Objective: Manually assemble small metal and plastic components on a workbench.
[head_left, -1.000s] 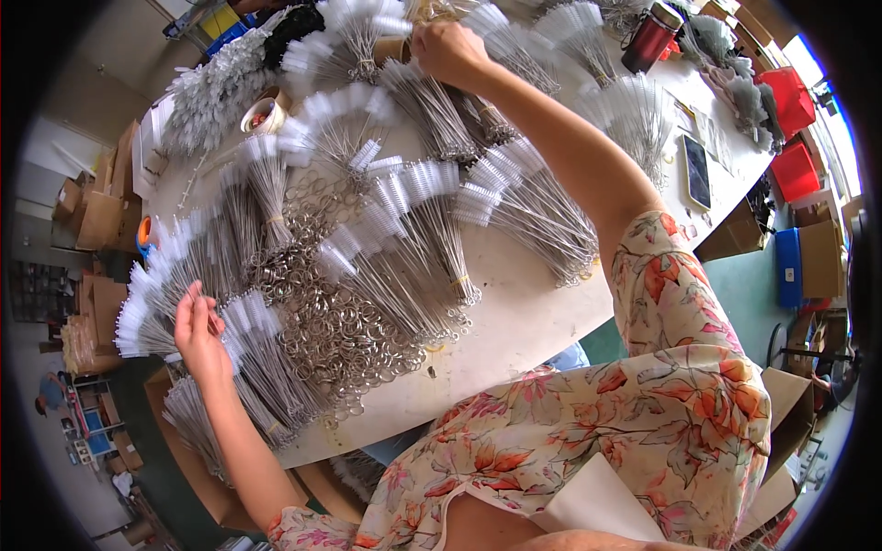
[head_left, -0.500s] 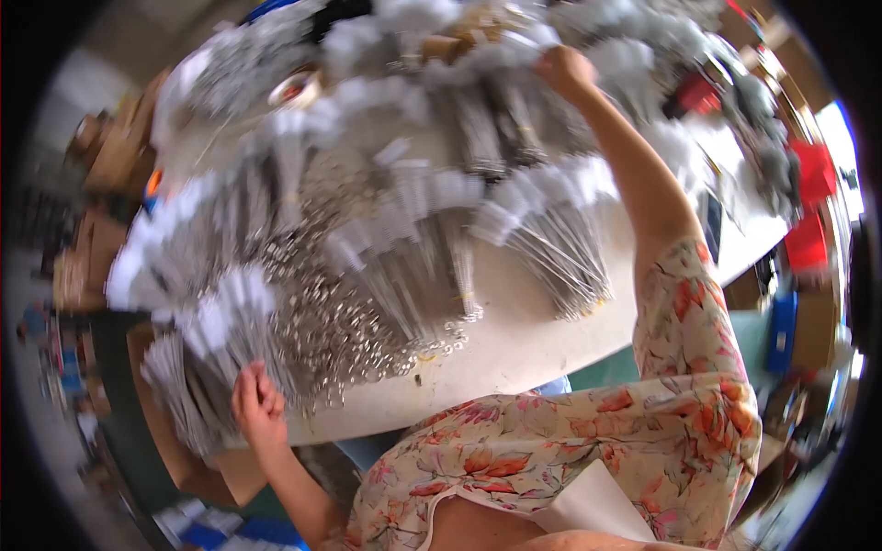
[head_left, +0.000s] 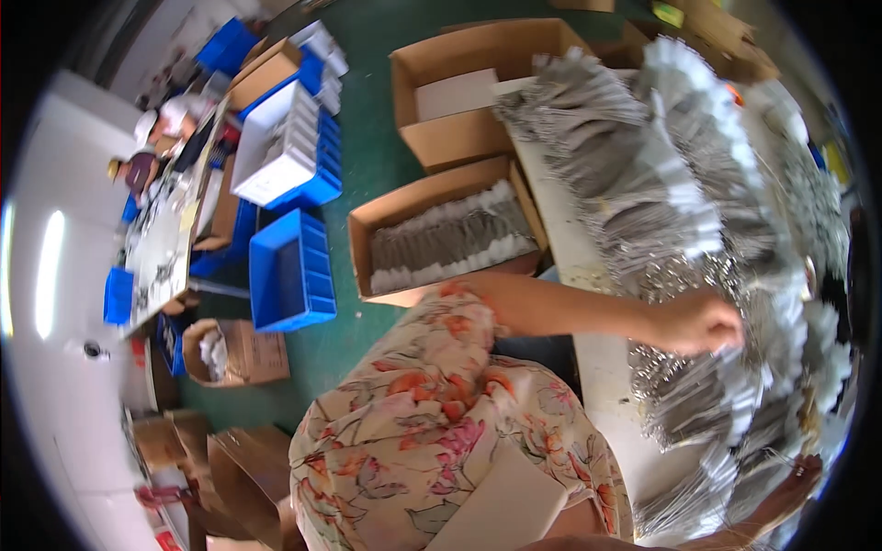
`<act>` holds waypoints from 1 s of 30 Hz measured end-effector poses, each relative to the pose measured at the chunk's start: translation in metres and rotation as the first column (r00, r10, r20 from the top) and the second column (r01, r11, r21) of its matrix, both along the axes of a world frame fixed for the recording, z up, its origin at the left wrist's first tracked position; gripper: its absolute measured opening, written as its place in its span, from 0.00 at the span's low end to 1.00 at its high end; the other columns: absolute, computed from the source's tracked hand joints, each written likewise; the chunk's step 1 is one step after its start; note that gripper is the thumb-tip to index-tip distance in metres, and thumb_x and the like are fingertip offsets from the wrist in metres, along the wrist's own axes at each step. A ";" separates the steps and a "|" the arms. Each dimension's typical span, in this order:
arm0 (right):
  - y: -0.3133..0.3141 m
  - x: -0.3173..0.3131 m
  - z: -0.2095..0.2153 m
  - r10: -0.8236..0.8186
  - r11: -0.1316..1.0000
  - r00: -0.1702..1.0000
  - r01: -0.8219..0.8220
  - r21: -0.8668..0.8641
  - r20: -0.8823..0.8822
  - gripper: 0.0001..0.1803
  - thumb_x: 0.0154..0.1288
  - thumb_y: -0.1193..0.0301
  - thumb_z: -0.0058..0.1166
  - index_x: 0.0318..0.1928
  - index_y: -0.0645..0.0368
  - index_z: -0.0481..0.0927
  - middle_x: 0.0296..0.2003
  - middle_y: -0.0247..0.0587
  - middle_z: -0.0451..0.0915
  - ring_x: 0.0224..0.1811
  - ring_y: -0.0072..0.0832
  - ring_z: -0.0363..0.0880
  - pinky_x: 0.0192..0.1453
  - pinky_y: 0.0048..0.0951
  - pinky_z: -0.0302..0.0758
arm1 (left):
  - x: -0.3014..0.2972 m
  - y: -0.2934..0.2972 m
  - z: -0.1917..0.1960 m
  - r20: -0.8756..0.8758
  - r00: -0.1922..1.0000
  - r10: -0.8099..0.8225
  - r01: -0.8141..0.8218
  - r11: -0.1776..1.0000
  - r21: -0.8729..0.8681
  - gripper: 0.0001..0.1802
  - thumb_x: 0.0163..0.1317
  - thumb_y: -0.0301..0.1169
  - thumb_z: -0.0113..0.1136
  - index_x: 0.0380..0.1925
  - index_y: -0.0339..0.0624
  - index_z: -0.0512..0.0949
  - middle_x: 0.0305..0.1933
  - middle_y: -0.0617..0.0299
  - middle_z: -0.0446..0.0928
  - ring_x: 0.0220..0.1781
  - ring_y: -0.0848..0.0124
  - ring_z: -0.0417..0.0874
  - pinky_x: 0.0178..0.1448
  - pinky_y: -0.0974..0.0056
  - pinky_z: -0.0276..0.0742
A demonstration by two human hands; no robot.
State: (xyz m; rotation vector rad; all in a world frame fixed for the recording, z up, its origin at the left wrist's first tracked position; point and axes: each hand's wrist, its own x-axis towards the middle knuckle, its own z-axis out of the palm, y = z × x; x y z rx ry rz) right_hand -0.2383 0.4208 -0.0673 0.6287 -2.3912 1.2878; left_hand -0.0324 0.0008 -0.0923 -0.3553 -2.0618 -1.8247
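My left hand [head_left: 700, 321] reaches over the table, its fingers curled in; anything inside them is hidden. Below it lie small loose shiny metal pieces [head_left: 657, 367] and bundles of thin grey strands with white ends [head_left: 707, 395]. Farther to the lower right, my right hand [head_left: 803, 473] is among more white-ended strand bundles [head_left: 684, 491]. Its fingers look bent together near some thin strands, but what they grip is too small to tell. Long rows of the same bundles [head_left: 606, 165] cover the far part of the table [head_left: 602, 386].
Left of the table stands a cardboard box [head_left: 367, 266] packed with strand bundles, with a larger open carton [head_left: 450, 142] behind it. Blue crates [head_left: 292, 271] and a white bin [head_left: 266, 156] stand on the green floor. Two people [head_left: 152, 151] work at another table [head_left: 170, 266].
My view has swung to the left, bringing cartons, crates and another table into sight. My left hand has moved from beside the near bundles to above the loose metal pieces.
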 end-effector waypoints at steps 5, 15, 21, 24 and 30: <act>-0.212 0.149 0.000 0.423 0.816 0.833 -0.181 -0.549 0.356 0.16 0.69 0.65 0.40 0.51 0.60 0.70 0.57 0.45 0.65 0.60 0.33 0.63 0.63 0.34 0.61 | -0.019 0.047 -0.015 -0.199 0.979 -0.037 0.023 0.997 -0.072 0.05 0.57 0.27 0.56 0.29 0.35 0.75 0.29 0.55 0.77 0.34 0.67 0.80 0.38 0.61 0.75; -0.225 0.167 -0.063 0.017 0.965 0.998 -0.031 0.260 0.054 0.17 0.66 0.69 0.44 0.52 0.65 0.68 0.51 0.43 0.70 0.55 0.28 0.67 0.59 0.31 0.65 | 0.010 0.001 -0.005 -0.443 0.896 -0.006 0.061 0.992 0.110 0.05 0.59 0.24 0.50 0.35 0.37 0.68 0.39 0.56 0.69 0.42 0.65 0.75 0.46 0.66 0.76; -0.235 0.164 -0.063 0.899 0.310 0.335 -0.033 -0.950 0.282 0.12 0.70 0.70 0.36 0.50 0.60 0.69 0.38 0.32 0.69 0.43 0.14 0.68 0.52 0.14 0.67 | 0.043 0.001 -0.009 -0.182 0.975 -0.127 0.129 0.992 -0.002 0.18 0.62 0.39 0.46 0.44 0.36 0.71 0.39 0.51 0.73 0.44 0.61 0.74 0.48 0.58 0.69; -0.218 0.162 -0.035 0.898 0.309 0.366 -0.130 -0.942 0.243 0.12 0.69 0.72 0.39 0.49 0.61 0.70 0.34 0.28 0.69 0.29 0.15 0.63 0.31 0.16 0.65 | 0.051 -0.023 0.020 -0.029 0.900 -0.435 0.430 0.877 0.214 0.22 0.58 0.39 0.54 0.48 0.36 0.70 0.47 0.49 0.72 0.49 0.58 0.73 0.52 0.57 0.67; -0.236 0.198 -0.058 0.314 0.945 0.774 -0.309 -0.105 0.550 0.08 0.67 0.72 0.41 0.31 0.59 0.72 0.20 0.25 0.64 0.20 0.11 0.54 0.23 0.14 0.50 | 0.030 -0.015 0.014 -0.425 0.902 0.071 -0.125 0.987 -0.101 0.53 0.40 0.42 0.71 0.63 0.37 0.52 0.63 0.41 0.53 0.60 0.47 0.63 0.60 0.49 0.62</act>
